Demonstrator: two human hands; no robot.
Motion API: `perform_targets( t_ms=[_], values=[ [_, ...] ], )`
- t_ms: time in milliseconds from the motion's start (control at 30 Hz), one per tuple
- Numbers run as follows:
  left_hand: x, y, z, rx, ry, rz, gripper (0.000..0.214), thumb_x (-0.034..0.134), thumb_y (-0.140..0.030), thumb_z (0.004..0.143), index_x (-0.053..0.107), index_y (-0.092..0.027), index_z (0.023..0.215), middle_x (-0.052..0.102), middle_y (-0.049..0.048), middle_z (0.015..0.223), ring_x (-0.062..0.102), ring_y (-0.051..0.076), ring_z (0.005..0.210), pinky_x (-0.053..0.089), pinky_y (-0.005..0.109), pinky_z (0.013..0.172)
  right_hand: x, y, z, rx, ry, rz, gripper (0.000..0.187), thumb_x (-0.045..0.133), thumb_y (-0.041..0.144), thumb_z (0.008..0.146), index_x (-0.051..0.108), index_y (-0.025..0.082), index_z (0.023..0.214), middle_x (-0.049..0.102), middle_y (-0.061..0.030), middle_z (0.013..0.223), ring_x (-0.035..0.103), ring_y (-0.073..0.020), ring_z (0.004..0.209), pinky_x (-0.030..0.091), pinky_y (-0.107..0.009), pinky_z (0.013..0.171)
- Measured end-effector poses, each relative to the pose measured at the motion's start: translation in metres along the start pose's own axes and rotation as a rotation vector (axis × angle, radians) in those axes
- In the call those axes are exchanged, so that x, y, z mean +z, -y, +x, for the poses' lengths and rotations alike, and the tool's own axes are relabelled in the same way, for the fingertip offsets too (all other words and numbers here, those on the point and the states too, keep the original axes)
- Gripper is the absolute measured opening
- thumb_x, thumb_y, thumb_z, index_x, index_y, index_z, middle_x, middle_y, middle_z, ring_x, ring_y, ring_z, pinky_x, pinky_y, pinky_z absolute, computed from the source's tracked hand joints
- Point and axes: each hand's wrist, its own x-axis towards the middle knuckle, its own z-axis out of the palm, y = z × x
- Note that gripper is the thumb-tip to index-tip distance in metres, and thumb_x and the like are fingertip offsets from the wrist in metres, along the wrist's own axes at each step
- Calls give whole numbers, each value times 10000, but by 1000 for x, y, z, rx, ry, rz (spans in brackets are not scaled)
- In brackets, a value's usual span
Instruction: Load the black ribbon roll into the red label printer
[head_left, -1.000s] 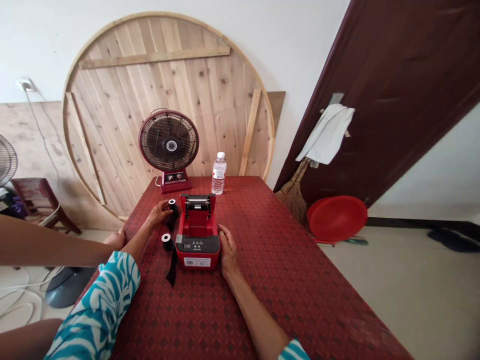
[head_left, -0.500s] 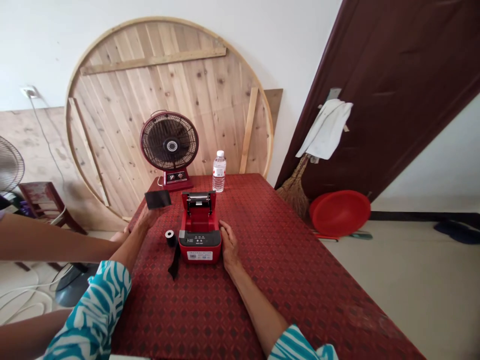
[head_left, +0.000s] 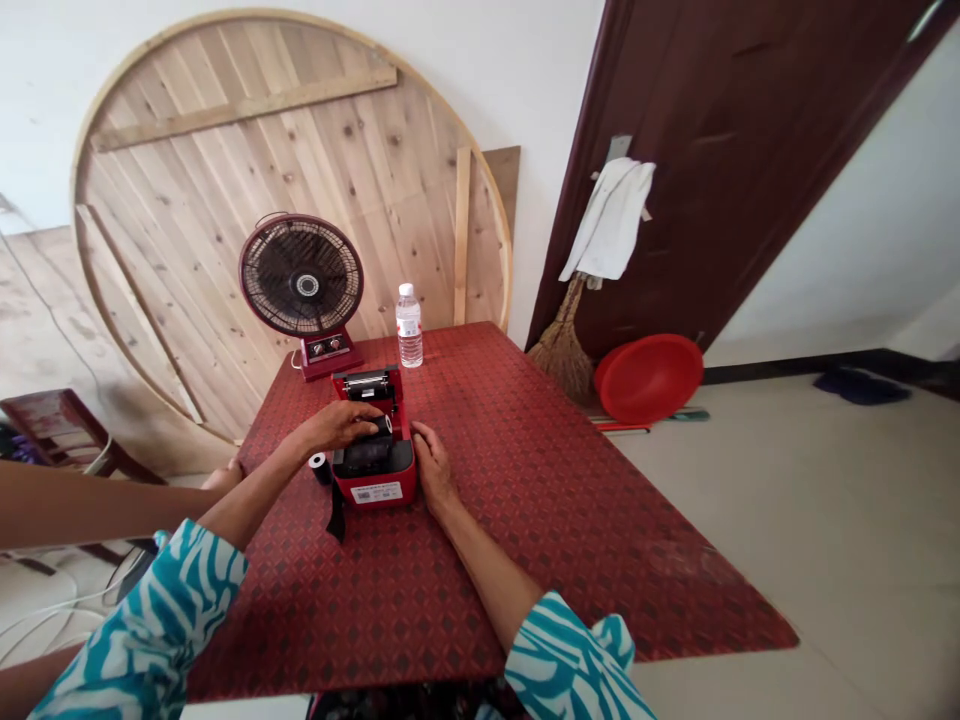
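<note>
A small red printer (head_left: 375, 478) with its lid up sits on the red table (head_left: 525, 500). My left hand (head_left: 341, 425) is over the printer's open bay, fingers curled on a black roll (head_left: 382, 424) that lies in the bay. My right hand (head_left: 429, 468) rests flat against the printer's right side, fingers stretched out. A second black roll (head_left: 320, 466) stands on the table just left of the printer, with a black strip (head_left: 337, 515) trailing from it toward me.
A red table fan (head_left: 303, 287) and a water bottle (head_left: 409, 326) stand at the table's far end. Another person's bare arm (head_left: 97, 500) reaches in from the left. A broom (head_left: 562, 345) and a red basin (head_left: 649, 377) lean by the dark door.
My left hand brought the black roll from the air at the left down into the printer's open bay. The view shifted right and the printer sits further left in frame.
</note>
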Motion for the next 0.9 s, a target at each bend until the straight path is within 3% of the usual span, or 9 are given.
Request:
perform_targets(
  t_ms=[200, 400, 633, 767, 900],
  values=[
    [11, 9, 21, -29, 121, 314, 207, 585, -239, 733, 710, -267, 895, 733, 24, 920, 651, 217, 872, 415, 275, 764, 1, 4, 1, -15, -15, 13, 286, 546, 374, 779, 676, 257, 1005, 685, -15, 1076, 584, -202, 1058, 406, -368, 993],
    [21, 16, 28, -86, 59, 317, 169, 683, -230, 645, 675, -247, 813, 718, 7, 806, 645, 209, 825, 414, 266, 743, -1, -3, 1, -4, 3, 0, 298, 547, 382, 780, 670, 260, 1022, 675, -20, 1100, 577, -212, 1081, 393, -381, 1004],
    [10, -5, -11, -14, -55, 48, 206, 533, -311, 810, 681, -204, 906, 709, 29, 852, 643, 180, 781, 463, 269, 735, 7, 8, 40, 0, -11, 46, 408, 528, 451, 765, 622, 220, 1088, 632, -54, 1187, 550, -219, 1137, 367, -408, 1029],
    [16, -20, -38, 97, -134, 36, 205, 532, -285, 835, 685, -203, 945, 702, 44, 954, 639, 175, 876, 468, 280, 810, 29, 31, 74, -85, -13, 37, 413, 519, 475, 774, 614, 223, 1087, 636, -42, 1178, 540, -209, 1140, 358, -402, 1037],
    [27, -23, -53, 207, -157, 120, 204, 532, -250, 853, 688, -197, 972, 681, 73, 1047, 617, 185, 989, 450, 317, 891, 46, 46, 88, -158, 45, 68, 401, 493, 497, 805, 616, 240, 1088, 663, -18, 1099, 554, -186, 1098, 391, -370, 1003]
  ],
)
